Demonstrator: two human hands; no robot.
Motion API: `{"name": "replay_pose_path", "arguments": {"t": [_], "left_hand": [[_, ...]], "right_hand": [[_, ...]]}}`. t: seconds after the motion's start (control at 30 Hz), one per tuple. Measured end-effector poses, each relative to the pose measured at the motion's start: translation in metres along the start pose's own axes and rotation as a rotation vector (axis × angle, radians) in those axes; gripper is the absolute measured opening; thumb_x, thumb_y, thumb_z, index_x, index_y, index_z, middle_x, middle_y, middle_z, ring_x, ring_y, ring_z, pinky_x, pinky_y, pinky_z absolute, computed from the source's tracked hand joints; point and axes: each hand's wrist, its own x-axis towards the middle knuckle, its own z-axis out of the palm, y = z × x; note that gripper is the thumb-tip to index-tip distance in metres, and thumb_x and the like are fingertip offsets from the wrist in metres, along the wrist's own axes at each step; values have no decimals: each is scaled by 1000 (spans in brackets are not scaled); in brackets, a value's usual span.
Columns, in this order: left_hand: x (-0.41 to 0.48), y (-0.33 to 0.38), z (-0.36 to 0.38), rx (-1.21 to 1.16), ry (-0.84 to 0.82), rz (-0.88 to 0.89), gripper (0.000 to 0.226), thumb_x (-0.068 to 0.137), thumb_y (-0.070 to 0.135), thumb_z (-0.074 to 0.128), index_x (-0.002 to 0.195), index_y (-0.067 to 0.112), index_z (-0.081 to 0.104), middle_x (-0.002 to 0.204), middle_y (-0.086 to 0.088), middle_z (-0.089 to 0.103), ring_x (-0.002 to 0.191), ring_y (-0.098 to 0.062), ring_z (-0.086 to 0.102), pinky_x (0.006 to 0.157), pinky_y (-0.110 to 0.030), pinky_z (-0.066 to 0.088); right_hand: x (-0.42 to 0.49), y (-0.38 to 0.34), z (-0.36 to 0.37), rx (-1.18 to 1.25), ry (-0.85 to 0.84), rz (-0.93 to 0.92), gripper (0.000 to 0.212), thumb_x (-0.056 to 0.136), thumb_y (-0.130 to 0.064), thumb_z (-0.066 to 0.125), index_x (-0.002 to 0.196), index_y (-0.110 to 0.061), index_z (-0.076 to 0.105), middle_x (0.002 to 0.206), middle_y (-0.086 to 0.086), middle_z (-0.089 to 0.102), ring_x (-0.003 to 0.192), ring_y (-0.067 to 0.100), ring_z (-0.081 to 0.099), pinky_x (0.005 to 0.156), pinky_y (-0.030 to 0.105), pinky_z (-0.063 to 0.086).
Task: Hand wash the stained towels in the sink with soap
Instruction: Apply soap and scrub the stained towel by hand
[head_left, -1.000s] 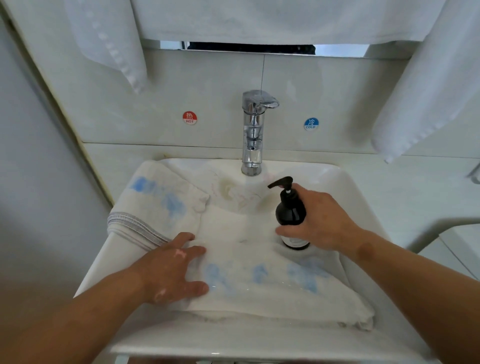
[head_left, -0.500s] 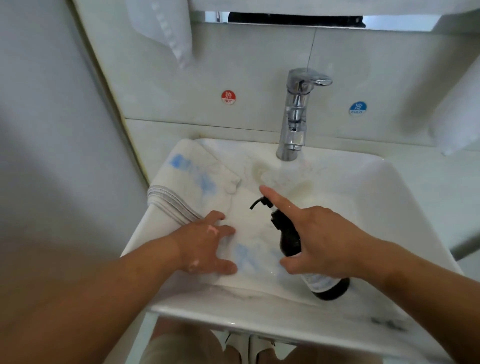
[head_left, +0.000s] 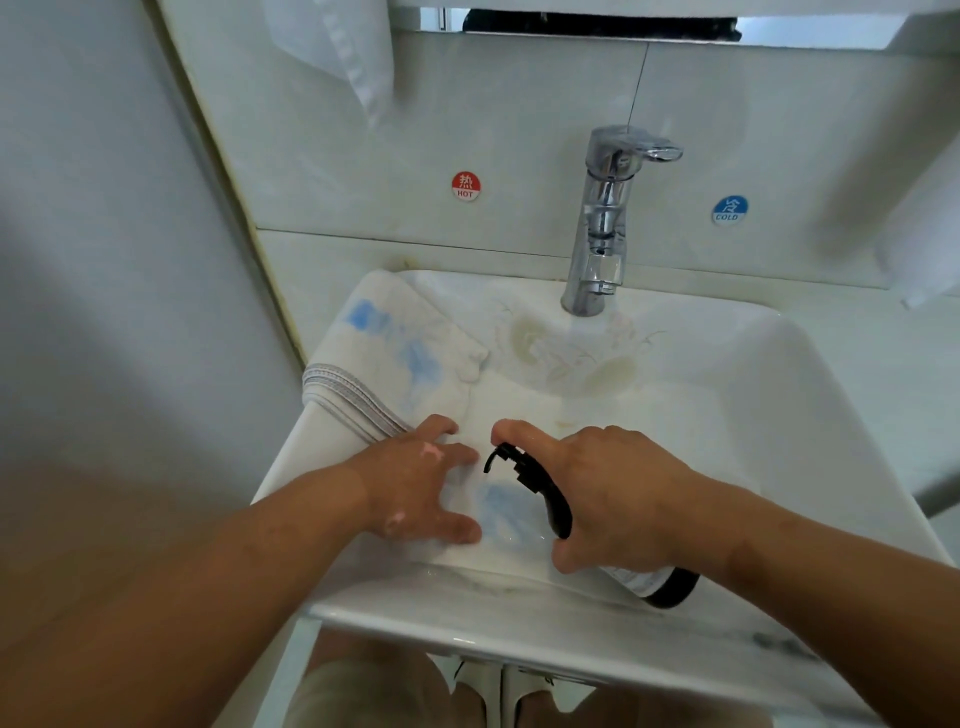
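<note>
A white towel (head_left: 410, 358) with blue stains lies in the white sink (head_left: 810, 415), its grey-striped hem draped over the left rim. My left hand (head_left: 421, 488) presses flat on the towel beside a blue stain, fingers spread. My right hand (head_left: 618, 493) grips a dark soap pump bottle (head_left: 550, 499), tilted with its nozzle pointing left over the towel. The index finger lies on the pump head. The bottle's base sticks out below my wrist.
A chrome faucet (head_left: 605, 218) stands at the sink's back, between a red HOT sticker (head_left: 466, 186) and a blue COLD sticker (head_left: 730, 210). White towels (head_left: 337, 47) hang above. A wall closes the left side. The basin bottom shows yellowish marks.
My right hand lifted the bottle from standing upright and tilted it toward the towel near my left hand. The index finger came down onto the pump. The view shifted left and down.
</note>
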Motion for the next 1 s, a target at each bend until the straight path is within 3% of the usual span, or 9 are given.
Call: {"name": "replay_pose_path", "arguments": {"t": [0.13,0.2,0.3,0.47,0.67,0.83,1.0], "left_hand": [[0,-2,0,-1,-5,4,98,77,73,68,157,35,28,165,9,3,148,-22,31,120,-30,27],[0,-3,0,1,-1,10,98,77,73,69,157,35,28,165,8,4,148,-22,31,120,-30,26],[1,-2,0,14,-11,12,98,77,73,69,157,34,27,165,7,4,148,-22,32,120,-29,26],[1,-3,-1,29,-3,17,98,78,73,67,158,35,26,166,6,4,150,-19,28,120,-26,24],[0,-5,1,50,0,25,97,78,76,64,158,36,25,166,6,3,151,-17,24,119,-24,23],[0,-4,0,47,-2,32,96,79,75,64,158,34,26,166,5,3,151,-16,25,118,-23,22],[0,-3,0,31,-4,30,96,78,75,65,157,35,27,166,5,3,151,-16,24,118,-23,21]], "right_hand": [[-13,16,-8,-20,-1,40,120,70,-43,72,147,-59,-19,76,-5,51,67,13,51,61,28,44],[-29,32,-15,-15,3,81,121,69,-45,70,145,-61,-23,76,-5,52,68,12,51,59,25,38],[-55,48,-22,-5,-19,131,115,67,-48,70,143,-66,-16,76,-9,53,69,10,52,57,25,36],[-76,53,-19,12,-64,142,103,67,-44,71,139,-62,0,80,-9,57,71,13,54,65,31,51],[-89,62,-30,-109,-59,218,115,69,-46,69,140,-67,-19,80,-7,57,72,13,54,60,28,44],[-110,67,-50,-211,-83,305,105,65,-47,73,139,-60,0,77,-7,54,66,8,52,60,27,50],[-115,65,-51,-274,-157,305,98,64,-45,71,136,-60,7,80,-8,53,68,9,52,64,31,52]]}}
